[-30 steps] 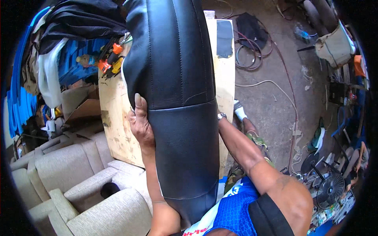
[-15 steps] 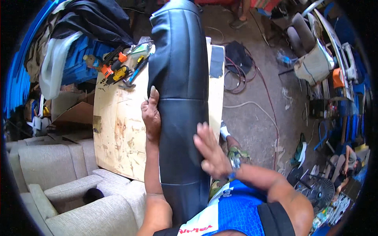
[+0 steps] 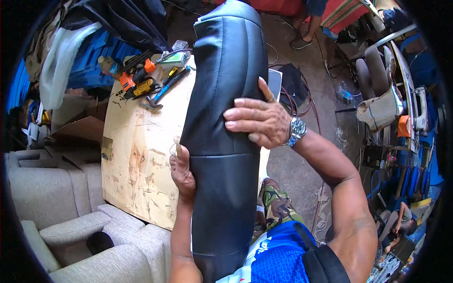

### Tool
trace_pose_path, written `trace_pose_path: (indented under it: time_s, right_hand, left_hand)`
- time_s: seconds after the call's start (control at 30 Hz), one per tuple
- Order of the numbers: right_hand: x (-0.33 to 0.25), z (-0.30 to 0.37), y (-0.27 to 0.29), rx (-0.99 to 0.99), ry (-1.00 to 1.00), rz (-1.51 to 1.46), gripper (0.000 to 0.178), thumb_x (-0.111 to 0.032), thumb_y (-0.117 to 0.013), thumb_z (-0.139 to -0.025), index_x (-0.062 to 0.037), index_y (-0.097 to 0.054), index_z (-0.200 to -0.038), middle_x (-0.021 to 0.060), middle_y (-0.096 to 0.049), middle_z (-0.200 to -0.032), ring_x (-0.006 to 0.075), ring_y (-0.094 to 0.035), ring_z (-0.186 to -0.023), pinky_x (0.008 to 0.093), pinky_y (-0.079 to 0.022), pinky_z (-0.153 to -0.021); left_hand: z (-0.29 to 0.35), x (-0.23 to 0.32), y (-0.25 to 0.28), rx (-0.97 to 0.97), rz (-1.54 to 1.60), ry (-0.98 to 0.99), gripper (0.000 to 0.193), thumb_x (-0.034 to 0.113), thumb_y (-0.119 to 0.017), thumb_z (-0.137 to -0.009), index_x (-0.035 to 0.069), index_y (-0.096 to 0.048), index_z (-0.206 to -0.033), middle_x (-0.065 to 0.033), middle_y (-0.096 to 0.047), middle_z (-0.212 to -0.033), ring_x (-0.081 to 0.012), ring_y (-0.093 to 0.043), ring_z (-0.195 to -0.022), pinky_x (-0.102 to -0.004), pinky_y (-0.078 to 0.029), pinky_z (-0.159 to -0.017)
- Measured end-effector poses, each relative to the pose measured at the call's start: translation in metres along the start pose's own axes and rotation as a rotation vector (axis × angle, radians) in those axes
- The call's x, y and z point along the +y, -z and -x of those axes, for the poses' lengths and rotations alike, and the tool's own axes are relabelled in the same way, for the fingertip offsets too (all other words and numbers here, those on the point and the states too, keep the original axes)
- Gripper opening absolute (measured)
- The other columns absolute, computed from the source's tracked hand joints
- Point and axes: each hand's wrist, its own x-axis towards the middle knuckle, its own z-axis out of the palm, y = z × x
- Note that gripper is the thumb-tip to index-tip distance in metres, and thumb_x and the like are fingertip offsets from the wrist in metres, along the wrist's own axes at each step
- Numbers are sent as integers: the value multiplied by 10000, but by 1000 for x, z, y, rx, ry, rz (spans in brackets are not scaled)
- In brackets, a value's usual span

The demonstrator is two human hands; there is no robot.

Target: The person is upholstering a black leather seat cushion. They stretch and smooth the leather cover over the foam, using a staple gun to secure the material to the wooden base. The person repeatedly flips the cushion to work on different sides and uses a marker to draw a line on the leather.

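Observation:
A long black leather-look upholstered cushion with stitched seams runs from my body out across the worktable. Its far part has lengthwise stitching and wrinkles along the left side. My right hand lies flat on top of it, fingers stretched out and thumb apart, just beyond a cross seam. At the cushion's left edge, my left hand grips with curled fingers, its thumb pointing up. A thin, shiny bit shows by those fingertips, too small to name. The cushion's underside is hidden.
On the stained wooden worktable, a hammer, a yellow-black power tool and an orange tool lie at the far left. Grey sofas stand left. Hoses cross the floor at right. Other people appear far off and at right.
My right hand has moved up and away from me, from beside the cushion onto its top. The cushion and my left hand sit lower in the picture, and the whole view has shifted.

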Motion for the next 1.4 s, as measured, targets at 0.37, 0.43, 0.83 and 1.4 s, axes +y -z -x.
trace_pose_path:
  time_s: [0.37, 0.43, 0.83, 1.4]
  right_hand:
    - [123, -109, 64, 24, -42, 202, 353, -231, -455, -958, -112, -645, -1230, 148, -554, -1379, 319, -472, -1344, 447, -360, -1120]
    - [119, -120, 60, 163, -53, 179, 356, -215, -450, -951, -101, -648, -1224, 152, -568, -1363, 330, -480, -1334, 451, -366, -1116]
    - [-190, 44, -80, 634, -841, -927, 643, -393, -355, -1038, -14, -269, -1551, 215, -236, -1601, 326, -239, -1487, 436, -171, -1213]
    - [-218, -23, 38, -173, -377, -254, 496, -287, -467, -980, -55, -523, -1414, 107, -462, -1525, 267, -300, -1491, 552, -23, -1225]
  left_hand:
    - [-16, 31, -5, -61, -391, -188, 541, -173, -501, -841, -22, -604, -1350, -94, -667, -1266, -273, -536, -985, -360, -443, -920]
    - [-21, 32, -11, -40, -405, -176, 558, -224, -514, -817, -49, -599, -1340, -121, -680, -1161, -268, -551, -959, -355, -471, -885]
    - [-53, 49, -45, -115, 111, -50, 289, 195, -622, -1010, -78, -715, -1033, -25, -676, -790, -46, -538, -688, -252, -427, -577]
    - [-39, 17, -79, -99, 124, 333, 476, 378, -668, -973, 65, -654, -615, 1, -524, -526, -85, -440, -480, -290, -347, -457]
